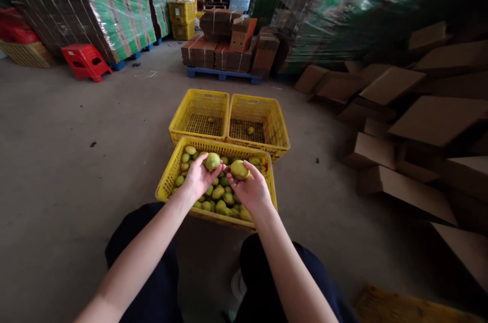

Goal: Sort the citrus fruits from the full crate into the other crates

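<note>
My left hand (201,176) is closed around a greenish lemon (212,161), its fingers beneath and thumb along the side. In my right hand (251,186) rests a yellower lemon (239,170), gripped between thumb and fingers. Both hands are close together above a yellow plastic crate (164,185), which holds many green and yellow lemons (218,192). Behind it stand two more yellow crates, the left one (179,117) and the right one (280,127). A single lemon (210,120) lies on the left crate's floor, and another lemon (250,130) in the right one.
Cardboard boxes (392,86) are heaped along the right side. Flattened cartons (200,53) are stacked on a blue pallet (223,75) ahead. A red stool (86,61) stands at left, near wrapped green stacks (114,2). A yellow edge (400,307) shows at bottom right.
</note>
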`<action>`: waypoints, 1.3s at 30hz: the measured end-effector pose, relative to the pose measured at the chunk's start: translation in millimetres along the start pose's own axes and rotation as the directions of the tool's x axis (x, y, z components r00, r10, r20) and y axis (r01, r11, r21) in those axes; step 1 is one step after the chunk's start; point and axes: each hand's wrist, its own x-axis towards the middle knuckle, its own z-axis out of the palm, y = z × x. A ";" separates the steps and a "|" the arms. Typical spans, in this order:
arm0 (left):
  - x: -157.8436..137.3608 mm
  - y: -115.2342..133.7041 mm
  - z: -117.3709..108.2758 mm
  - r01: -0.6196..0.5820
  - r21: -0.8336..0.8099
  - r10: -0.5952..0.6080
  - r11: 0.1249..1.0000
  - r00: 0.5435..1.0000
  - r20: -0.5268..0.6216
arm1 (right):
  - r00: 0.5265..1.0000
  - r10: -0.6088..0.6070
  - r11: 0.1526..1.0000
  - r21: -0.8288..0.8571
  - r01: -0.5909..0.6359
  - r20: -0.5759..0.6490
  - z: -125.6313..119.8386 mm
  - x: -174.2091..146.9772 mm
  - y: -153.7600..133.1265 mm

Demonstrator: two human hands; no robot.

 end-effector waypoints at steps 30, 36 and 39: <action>-6.9 -5.2 -5.0 -0.578 0.437 0.454 0.689 0.815 0.360 | 0.754 -0.640 0.607 -0.506 0.613 0.146 -2.0 -16.8 -5.5; -13.9 6.3 -5.5 -0.526 0.422 0.413 0.738 0.847 0.334 | 0.853 -0.504 0.736 -0.448 0.507 0.136 -4.1 -15.7 -13.2; -14.6 9.3 -5.3 -0.456 0.371 0.369 0.809 0.885 0.283 | 0.881 -0.446 0.772 -0.430 0.467 0.156 -5.0 -14.5 -15.3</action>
